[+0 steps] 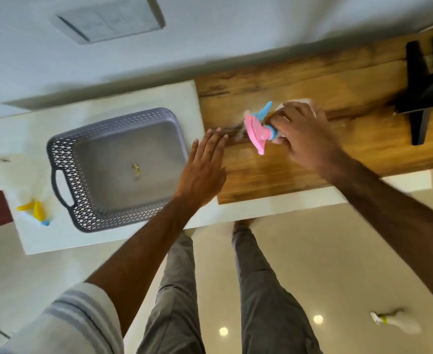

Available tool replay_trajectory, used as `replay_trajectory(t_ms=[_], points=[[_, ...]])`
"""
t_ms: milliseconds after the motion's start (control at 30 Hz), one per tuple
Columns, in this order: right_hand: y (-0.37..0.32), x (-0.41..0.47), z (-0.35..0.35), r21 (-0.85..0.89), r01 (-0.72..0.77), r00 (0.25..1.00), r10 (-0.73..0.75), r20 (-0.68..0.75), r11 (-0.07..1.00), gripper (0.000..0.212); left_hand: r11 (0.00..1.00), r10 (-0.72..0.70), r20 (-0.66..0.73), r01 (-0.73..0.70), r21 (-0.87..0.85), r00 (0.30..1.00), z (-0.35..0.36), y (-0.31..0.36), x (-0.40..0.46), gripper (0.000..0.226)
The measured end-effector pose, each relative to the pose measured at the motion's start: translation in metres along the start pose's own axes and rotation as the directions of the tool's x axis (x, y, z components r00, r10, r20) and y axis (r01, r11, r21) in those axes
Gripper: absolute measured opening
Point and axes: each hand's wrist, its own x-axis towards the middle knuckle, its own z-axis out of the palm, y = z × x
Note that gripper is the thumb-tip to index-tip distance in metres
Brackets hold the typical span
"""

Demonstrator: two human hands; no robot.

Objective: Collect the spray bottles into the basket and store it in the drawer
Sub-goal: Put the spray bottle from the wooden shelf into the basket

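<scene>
A grey perforated basket (64,152) with a handle sits on the white cabinet top, holding only a small yellowish scrap. My right hand (304,139) is closed around a white spray bottle with a pink and blue trigger head (257,130), just above the wooden counter. My left hand (205,167) hovers flat and open, fingers apart, at the basket's right edge. A second white bottle with a yellow trigger (29,195) lies on the cabinet top left of the basket. A third white bottle (396,323) lies on the floor at lower right.
The wooden counter (299,83) runs right of the white cabinet top (103,241), against a pale wall. A black monitor stand (419,98) occupies the counter's far right. A switch plate (108,19) is on the wall. My legs stand on the glossy floor.
</scene>
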Motion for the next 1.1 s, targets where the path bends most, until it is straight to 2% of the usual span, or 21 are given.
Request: replay_trajectory(t_ms=[33, 67, 133, 200, 233, 300, 367, 467, 567, 667, 867, 967, 1033, 1100], points=[[-0.019, 0.001, -0.005, 0.192, 0.003, 1.000, 0.003, -0.031, 0.981, 0.038, 0.998, -0.046, -0.048, 0.045, -0.038, 0.998, -0.008, -0.010, -0.015, 0.070], [-0.036, 0.003, -0.011, 0.413, -0.007, 0.999, 0.028, -0.045, 0.911, 0.037, 0.995, -0.087, -0.077, 0.083, -0.051, 0.993, -0.014, -0.022, -0.029, 0.069], [-0.084, 0.011, -0.021, 0.772, -0.021, 0.996, 0.077, -0.037, 0.635, 0.035, 0.985, -0.174, -0.095, 0.173, -0.015, 0.980, -0.025, -0.060, -0.064, 0.068], [-0.135, 0.024, -0.024, 0.937, 0.004, 0.998, 0.063, -0.027, 0.348, 0.033, 0.964, -0.257, -0.093, 0.262, 0.047, 0.962, -0.034, -0.104, -0.100, 0.069], [-0.157, 0.031, -0.023, 0.968, 0.008, 0.999, 0.036, -0.018, 0.249, 0.033, 0.949, -0.298, -0.097, 0.305, 0.074, 0.950, -0.037, -0.123, -0.114, 0.072], [-0.197, 0.050, -0.015, 0.986, -0.010, 1.000, -0.019, 0.014, 0.169, 0.033, 0.898, -0.414, -0.123, 0.427, 0.104, 0.902, -0.044, -0.161, -0.145, 0.079], [-0.224, 0.068, -0.001, 0.979, -0.019, 0.999, -0.039, 0.027, 0.205, 0.034, 0.839, -0.529, -0.129, 0.539, 0.068, 0.839, -0.048, -0.192, -0.170, 0.086], [-0.238, 0.088, 0.023, 0.933, -0.017, 1.000, -0.007, 0.021, 0.360, 0.044, 0.801, -0.595, -0.097, 0.599, 0.011, 0.798, -0.047, -0.227, -0.194, 0.090], [-0.235, 0.098, 0.039, 0.861, -0.072, 0.997, 0.031, 0.065, 0.503, 0.059, 0.810, -0.586, -0.065, 0.584, -0.058, 0.807, -0.044, -0.245, -0.204, 0.088], [-0.228, 0.105, 0.049, 0.802, -0.120, 0.993, 0.070, 0.097, 0.586, 0.046, 0.848, -0.529, -0.055, 0.529, -0.023, 0.847, -0.038, -0.254, -0.206, 0.081], [-0.230, 0.111, 0.052, 0.776, -0.127, 0.992, 0.094, 0.087, 0.618, 0.049, 0.847, -0.532, -0.032, 0.531, -0.026, 0.846, -0.033, -0.257, -0.206, 0.086], [-0.231, 0.111, 0.052, 0.768, -0.167, 0.985, 0.137, 0.104, 0.618, 0.060, 0.847, -0.530, -0.016, 0.529, -0.050, 0.848, -0.034, -0.258, -0.207, 0.093], [-0.236, 0.103, 0.053, 0.776, -0.181, 0.973, 0.222, 0.055, 0.604, 0.068, 0.849, -0.525, -0.018, 0.523, -0.075, 0.851, -0.036, -0.259, -0.210, 0.096], [-0.244, 0.082, 0.056, 0.793, -0.235, 0.915, 0.402, -0.014, 0.562, 0.065, 0.854, -0.517, -0.025, 0.513, -0.087, 0.856, -0.037, -0.259, -0.215, 0.094]])
